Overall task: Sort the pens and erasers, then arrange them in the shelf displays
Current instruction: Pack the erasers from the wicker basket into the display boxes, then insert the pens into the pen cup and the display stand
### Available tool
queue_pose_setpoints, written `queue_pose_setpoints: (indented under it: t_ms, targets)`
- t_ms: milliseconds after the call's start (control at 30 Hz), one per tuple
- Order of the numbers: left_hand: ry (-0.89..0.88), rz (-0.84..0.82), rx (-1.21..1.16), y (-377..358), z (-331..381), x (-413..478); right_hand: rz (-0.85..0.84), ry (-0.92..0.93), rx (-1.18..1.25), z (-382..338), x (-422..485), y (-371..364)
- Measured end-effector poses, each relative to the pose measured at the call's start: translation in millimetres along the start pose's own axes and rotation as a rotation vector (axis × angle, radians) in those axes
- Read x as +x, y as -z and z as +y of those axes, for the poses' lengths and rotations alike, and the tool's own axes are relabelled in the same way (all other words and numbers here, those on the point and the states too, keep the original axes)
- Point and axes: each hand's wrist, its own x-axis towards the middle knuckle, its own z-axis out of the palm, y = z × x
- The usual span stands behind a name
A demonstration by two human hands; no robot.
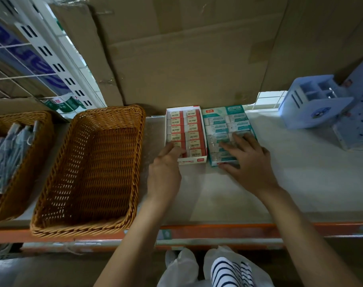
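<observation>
Two open eraser boxes stand side by side at the back of the shelf. The red-and-white box (188, 129) holds two rows of 2B erasers. The teal box (226, 119) holds white-and-teal erasers. My left hand (166, 170) touches the near left corner of the red box, fingers reaching onto an eraser there. My right hand (246, 160) lies flat with spread fingers on the teal box's near half. A wicker basket (2, 129) at the far left holds wrapped blue pens (10, 146).
An empty wicker basket (89, 222) sits left of the boxes. A light blue desk organizer (309, 104) and a dotted box (358, 125) stand at the right. Cardboard cartons (186, 59) wall the back. The shelf's orange front edge (217, 230) runs below my arms.
</observation>
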Motion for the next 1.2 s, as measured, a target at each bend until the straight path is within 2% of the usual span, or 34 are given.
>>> queue_pose_setpoints:
  t_ms: [133,333,400,467,567,800,900,1000,1200]
  targets:
    - [0.017,0.000,0.033,-1,-1,6,0.070,-0.048,-0.014,-14,6,-7]
    - [0.032,-0.080,0.084,13,2,8,-0.018,-0.064,-0.058,-15,10,1]
    - [0.022,-0.037,0.096,29,2,6,-0.010,-0.075,-0.100,-29,10,8]
    - [0.007,0.052,0.097,52,-5,2,0.102,-0.034,-0.076,-50,10,15]
    - [0.087,0.170,0.130,86,-31,-8,0.198,0.129,0.120,-89,6,20]
    - [0.454,0.097,0.299,124,-118,-39,-0.019,0.255,0.538,-170,-7,-4]
    - [0.517,0.023,0.302,130,-145,-50,-0.083,0.196,0.642,-194,-14,-23]
    - [0.485,-0.016,0.268,130,-158,-60,-0.115,0.106,0.653,-212,-20,-38]
    - [0.471,0.047,0.277,129,-156,-63,-0.082,-0.092,0.778,-215,-25,-46]
